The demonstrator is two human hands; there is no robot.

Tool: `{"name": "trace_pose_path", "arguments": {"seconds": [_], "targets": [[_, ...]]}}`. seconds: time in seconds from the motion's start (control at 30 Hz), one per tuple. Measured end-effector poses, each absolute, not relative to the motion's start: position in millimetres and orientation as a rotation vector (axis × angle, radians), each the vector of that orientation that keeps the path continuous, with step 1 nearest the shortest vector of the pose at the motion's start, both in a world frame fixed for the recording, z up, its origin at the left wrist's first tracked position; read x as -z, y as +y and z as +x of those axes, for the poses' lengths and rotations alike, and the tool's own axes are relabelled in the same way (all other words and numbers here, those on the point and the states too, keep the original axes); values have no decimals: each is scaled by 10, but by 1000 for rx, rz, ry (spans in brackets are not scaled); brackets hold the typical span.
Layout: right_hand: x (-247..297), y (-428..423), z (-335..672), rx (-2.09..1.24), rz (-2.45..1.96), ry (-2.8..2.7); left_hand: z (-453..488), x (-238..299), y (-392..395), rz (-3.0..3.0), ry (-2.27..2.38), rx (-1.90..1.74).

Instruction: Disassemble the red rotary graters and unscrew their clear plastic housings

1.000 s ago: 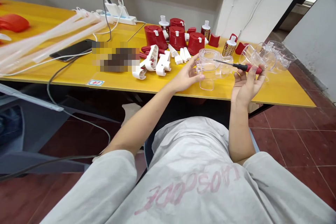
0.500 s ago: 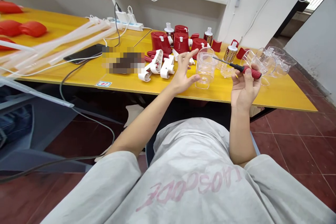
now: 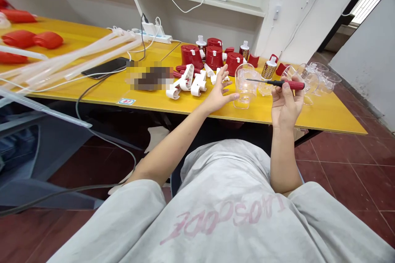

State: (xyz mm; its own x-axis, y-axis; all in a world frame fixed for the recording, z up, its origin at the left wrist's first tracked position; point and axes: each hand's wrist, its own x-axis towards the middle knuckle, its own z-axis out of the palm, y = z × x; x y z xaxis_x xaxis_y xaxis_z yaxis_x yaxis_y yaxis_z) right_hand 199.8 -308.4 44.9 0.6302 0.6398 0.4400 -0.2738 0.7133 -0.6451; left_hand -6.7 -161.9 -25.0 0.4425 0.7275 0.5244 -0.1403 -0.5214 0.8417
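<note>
My right hand (image 3: 285,107) is closed around a screwdriver (image 3: 279,84) with a red handle; its black shaft points left over the table. Just left of the tip, a clear plastic housing (image 3: 245,86) stands upright on the yellow table (image 3: 324,113). My left hand (image 3: 219,92) hovers open beside that housing, fingers spread, holding nothing. White curved plastic parts (image 3: 188,82) lie just left of my left hand.
Red plastic caps (image 3: 212,56) and metal grater drums (image 3: 268,68) stand behind the housing. More clear housings (image 3: 321,76) sit at the right end. A phone (image 3: 106,67), white tubes (image 3: 68,55), a power strip (image 3: 154,33) and cables occupy the left.
My left hand let go of the clear housing, which now stands on the table, and drew back open. The right hand with the screwdriver shifted slightly; the view tilted up.
</note>
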Motion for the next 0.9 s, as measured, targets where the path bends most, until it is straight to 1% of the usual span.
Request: {"name": "trace_pose_path", "arguments": {"seconds": [0.2, 0.43, 0.6, 0.73, 0.9], "targets": [[-455, -3070, 2053, -568, -569, -709, -46, 210, -1709, 1762, 483, -1044], [-470, -3084, 2137, -534, -602, -733, -41, 175, -1740, 1866, 565, -1081], [-518, -3085, 2173, -474, -622, -807, -19, 193, -1748, 1772, 493, -1115], [-641, -3063, 2218, -406, -644, -908, -18, 169, -1779, 1756, 554, -1090], [-951, -3013, 2291, -225, -776, -1235, -19, 194, -1731, 1838, 580, -1068]]}}
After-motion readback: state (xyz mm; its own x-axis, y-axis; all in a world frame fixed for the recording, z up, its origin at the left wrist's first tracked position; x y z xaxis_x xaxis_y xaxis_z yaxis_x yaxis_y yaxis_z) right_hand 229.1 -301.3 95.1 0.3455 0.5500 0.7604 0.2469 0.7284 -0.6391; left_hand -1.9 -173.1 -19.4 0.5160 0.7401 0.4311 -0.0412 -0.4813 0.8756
